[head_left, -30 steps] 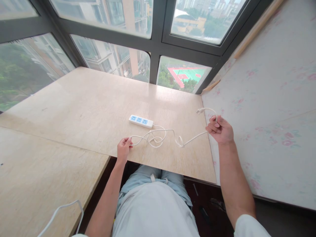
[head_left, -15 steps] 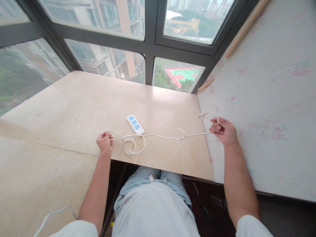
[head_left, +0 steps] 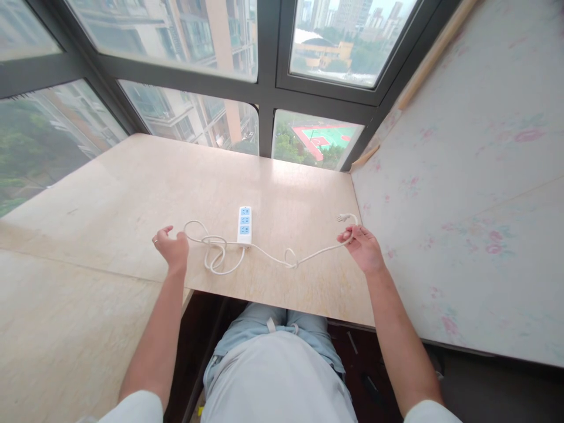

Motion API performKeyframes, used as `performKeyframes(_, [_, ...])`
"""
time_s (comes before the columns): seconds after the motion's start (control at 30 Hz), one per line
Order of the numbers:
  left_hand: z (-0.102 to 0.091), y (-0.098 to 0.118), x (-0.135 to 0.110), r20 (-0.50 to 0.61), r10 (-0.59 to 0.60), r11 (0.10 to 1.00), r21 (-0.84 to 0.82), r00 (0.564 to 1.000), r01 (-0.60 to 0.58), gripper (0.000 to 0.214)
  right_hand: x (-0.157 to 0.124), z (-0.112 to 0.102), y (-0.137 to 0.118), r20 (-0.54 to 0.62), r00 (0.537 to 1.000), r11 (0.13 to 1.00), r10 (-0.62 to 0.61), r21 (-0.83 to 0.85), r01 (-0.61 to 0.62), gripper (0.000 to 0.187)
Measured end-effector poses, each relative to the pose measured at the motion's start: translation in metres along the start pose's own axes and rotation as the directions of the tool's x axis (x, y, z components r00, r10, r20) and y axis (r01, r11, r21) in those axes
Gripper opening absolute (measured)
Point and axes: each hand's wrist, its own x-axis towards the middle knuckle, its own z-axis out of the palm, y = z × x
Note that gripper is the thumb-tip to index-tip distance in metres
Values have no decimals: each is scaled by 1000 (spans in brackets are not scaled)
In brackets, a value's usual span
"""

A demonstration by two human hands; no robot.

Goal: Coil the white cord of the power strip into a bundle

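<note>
A white power strip (head_left: 244, 224) with blue sockets lies on the beige marble-look table (head_left: 145, 188), its long side pointing away from me. Its white cord (head_left: 268, 256) runs in loops to the left and stretches right to a plug (head_left: 342, 218). My left hand (head_left: 171, 247) hovers beside the leftmost cord loop with its fingers apart and curled; the cord passes just right of it. My right hand (head_left: 362, 245) pinches the cord just behind the plug, near the table's right edge.
Dark-framed windows (head_left: 264, 88) stand behind the table, showing buildings and a sports court far below. A pale flowered panel (head_left: 462, 194) borders the table on the right. A second beige slab (head_left: 66, 329) lies at lower left. My lap in light clothes sits under the front edge.
My left hand has moved left and opened, letting go of the cord loop. The power strip turned until it points away from me. My right hand came inward with the plug end.
</note>
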Motion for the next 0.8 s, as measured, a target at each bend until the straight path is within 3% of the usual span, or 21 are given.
performKeyframes(0.07, [-4, 20, -28, -1, 287, 958, 23, 958, -286, 30, -5, 6, 9, 4, 999, 999, 42, 23, -42, 25])
performKeyframes(0.13, [-1, 42, -62, 211, 454, 891, -106, 866, -442, 27, -8, 9, 17, 6, 998, 996, 68, 56, -69, 25])
performKeyframes(0.17, [2, 51, -80, 358, 521, 853, -198, 775, -482, 24, -8, 11, 20, 5, 997, 993, 77, 86, -78, 25])
performKeyframes(0.23, [12, 64, -113, 601, 637, 760, -382, 483, -527, 21, -5, 10, 27, -8, 995, 982, 98, 164, -95, 27])
performKeyframes(0.27, [18, 68, -128, 674, 663, 721, -457, 326, -521, 23, -4, 9, 30, -25, 993, 975, 113, 198, -106, 27])
performKeyframes(0.3, [25, 70, -142, 712, 672, 695, -510, 204, -507, 24, -2, 6, 34, -54, 990, 969, 132, 219, -117, 27])
performKeyframes(0.33, [31, 71, -155, 730, 673, 672, -540, 115, -506, 25, 0, 3, 38, -95, 984, 966, 151, 224, -127, 27])
performKeyframes(0.37, [36, 70, -165, 744, 665, 658, -542, 65, -523, 26, 0, -2, 42, -146, 975, 968, 169, 211, -136, 27])
performKeyframes(0.47, [48, 64, -187, 797, 604, 631, -474, 6, -614, 26, -4, -18, 56, -288, 935, 977, 206, 114, -180, 28])
performKeyframes(0.63, [54, 54, -198, 827, 562, 646, -425, 18, -634, 26, -29, -36, 73, -285, 924, 966, 255, 103, -235, 37])
performKeyframes(0.8, [50, 54, -201, 783, 622, 616, -492, -3, -615, 18, -50, -32, 86, -341, 891, 953, 301, 76, -293, 31])
